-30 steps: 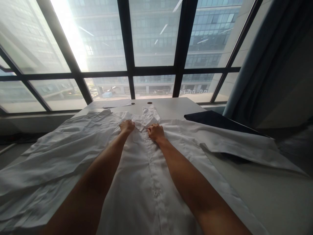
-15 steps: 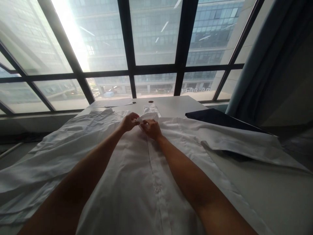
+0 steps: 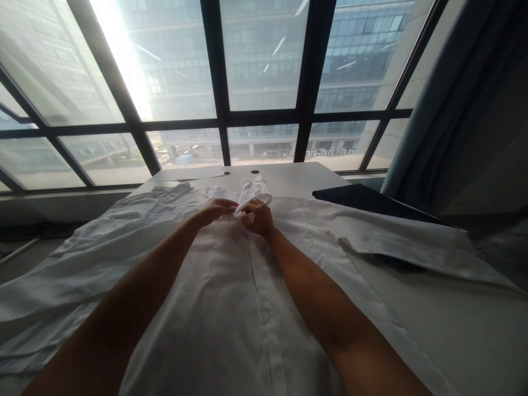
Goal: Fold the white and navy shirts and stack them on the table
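A white button-front shirt [image 3: 206, 297] lies front side up on the table, its placket running from the collar toward me. At the far end, my left hand [image 3: 218, 210] reaches in from the left, its fingertips pinched at the collar edge. My right hand [image 3: 258, 216] is closed on the other side of the white collar [image 3: 258, 193], knuckles up, just beside the left fingertips. Any button between the fingers is hidden. One white sleeve [image 3: 404, 236] stretches out to the right.
More rumpled white cloth [image 3: 82, 275] covers the left side. Under the right sleeve lies a dark flat item [image 3: 363, 201]. The white table [image 3: 297, 176] has two cable holes near its far edge, close to the window frame [image 3: 264, 116]. A dark curtain [image 3: 445, 110] hangs at right.
My left hand has flattened and shifted slightly left and down. The collar flap between the hands has folded lower, and my right fingers have curled in more tightly.
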Demonstrator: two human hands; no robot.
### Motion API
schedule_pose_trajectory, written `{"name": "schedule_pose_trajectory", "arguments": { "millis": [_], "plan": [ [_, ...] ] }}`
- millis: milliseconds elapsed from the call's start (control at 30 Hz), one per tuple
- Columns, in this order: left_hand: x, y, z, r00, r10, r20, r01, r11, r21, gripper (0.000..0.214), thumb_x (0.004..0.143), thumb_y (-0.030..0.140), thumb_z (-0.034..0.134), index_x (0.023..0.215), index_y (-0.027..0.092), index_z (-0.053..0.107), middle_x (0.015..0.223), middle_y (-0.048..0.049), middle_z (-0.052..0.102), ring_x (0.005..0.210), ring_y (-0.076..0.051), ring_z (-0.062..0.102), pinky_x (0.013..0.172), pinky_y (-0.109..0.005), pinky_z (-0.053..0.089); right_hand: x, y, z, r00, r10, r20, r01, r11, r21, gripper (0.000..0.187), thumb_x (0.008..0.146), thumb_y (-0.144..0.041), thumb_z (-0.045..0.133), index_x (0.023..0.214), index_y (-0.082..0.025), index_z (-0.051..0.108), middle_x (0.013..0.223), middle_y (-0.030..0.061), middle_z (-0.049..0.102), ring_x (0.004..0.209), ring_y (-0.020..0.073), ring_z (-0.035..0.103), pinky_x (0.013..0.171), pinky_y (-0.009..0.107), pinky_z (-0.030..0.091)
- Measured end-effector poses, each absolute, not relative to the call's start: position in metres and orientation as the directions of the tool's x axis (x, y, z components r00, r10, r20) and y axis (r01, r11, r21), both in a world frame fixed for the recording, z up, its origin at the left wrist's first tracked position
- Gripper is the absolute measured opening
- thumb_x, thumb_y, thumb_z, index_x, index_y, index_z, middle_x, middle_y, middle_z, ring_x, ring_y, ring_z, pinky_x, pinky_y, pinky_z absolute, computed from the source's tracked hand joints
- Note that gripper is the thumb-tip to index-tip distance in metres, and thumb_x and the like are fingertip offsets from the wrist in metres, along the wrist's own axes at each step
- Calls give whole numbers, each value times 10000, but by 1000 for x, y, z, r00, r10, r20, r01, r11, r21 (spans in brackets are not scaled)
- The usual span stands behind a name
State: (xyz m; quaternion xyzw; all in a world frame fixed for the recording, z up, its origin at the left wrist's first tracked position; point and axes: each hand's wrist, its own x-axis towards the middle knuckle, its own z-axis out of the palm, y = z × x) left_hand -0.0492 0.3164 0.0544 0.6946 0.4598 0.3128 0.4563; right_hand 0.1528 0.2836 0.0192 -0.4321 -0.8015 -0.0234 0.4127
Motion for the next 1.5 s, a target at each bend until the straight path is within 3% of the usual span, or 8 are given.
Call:
{"name": "schedule_pose_trajectory", "arguments": {
  "millis": [167, 433, 600, 733, 833, 1133, 1300, 1500],
  "plan": [
    [-51, 318, 47, 407, 911, 70, 394, -244, 886, 514, 622, 355, 756, 1093, 151, 734, 810, -20, 679, 585, -99, 529, 545, -226, 378, 180, 293, 19, 112, 664, 740, 817, 362, -449, 307, 914, -325, 525, 1135, -175, 677, 1209, 122, 637, 1158, 278, 519, 1046, 436, 315],
    [-46, 330, 32, 242, 946, 218, 670, -325, 667, 292, 716, 226, 617, 930, 134, 793, 747, -66, 713, 667, -160, 593, 628, -262, 454, 220, 319, 0, -139, 808, 572, 663, 505, -553, 238, 773, -267, 683, 991, -210, 758, 1102, 63, 715, 1057, 216, 617, 979, 314, 436],
    [-51, 324, 33, 355, 898, 258, 705, -439, 557, 302, 831, 311, 559, 942, 156, 793, 943, -94, 714, 785, -185, 631, 750, -303, 496, 224, 322, -2, -127, 830, 544, 680, 472, -561, 188, 847, -274, 588, 774, -220, 753, 974, 30, 738, 969, 186, 642, 906, 272, 441],
    [-52, 308, 35, 461, 792, 400, 747, -589, 307, 376, 823, 523, 636, 968, 210, 787, 1051, -93, 660, 977, -251, 597, 911, -397, 470, 224, 323, -2, -79, 844, 531, 710, 421, -564, 269, 887, -337, 544, 727, -210, 719, 954, 47, 733, 948, 190, 638, 871, 267, 425],
    [-49, 301, 33, 468, 736, 490, 789, -597, 143, 310, 841, 460, 650, 938, 199, 786, 1009, -97, 641, 997, -270, 570, 925, -423, 456, 225, 324, -3, -55, 856, 513, 725, 388, -569, 307, 890, -367, 521, 686, -198, 675, 905, 62, 719, 892, 191, 626, 833, 264, 416],
    [-60, 323, 34, 453, 761, 465, 778, -592, 210, 351, 954, 380, 491, 812, 178, 740, 823, -84, 654, 860, -230, 591, 839, -340, 457, 228, 323, -1, -4, 920, 391, 687, 286, -667, 408, 870, -483, 493, 607, -191, 605, 610, 10, 612, 648, 166, 551, 647, 250, 398],
    [-64, 329, 28, 372, 794, 481, 779, -549, 303, 403, 963, 393, 453, 716, 181, 690, 844, -81, 618, 865, -215, 571, 851, -335, 454, 233, 323, -3, -68, 918, 391, 620, 346, -704, 280, 730, -321, 625, 960, -187, 713, 907, 13, 715, 854, 194, 627, 771, 258, 472],
    [-69, 326, 28, 450, 769, 453, 749, -602, 277, 387, 719, 548, 758, 810, 173, 725, 906, -79, 611, 845, -222, 561, 781, -323, 457, 234, 321, 5, 62, 867, 495, 831, 230, -506, 244, 755, -337, 655, 935, -206, 753, 1080, 88, 679, 1078, 260, 576, 973, 383, 431]
  ]
}}
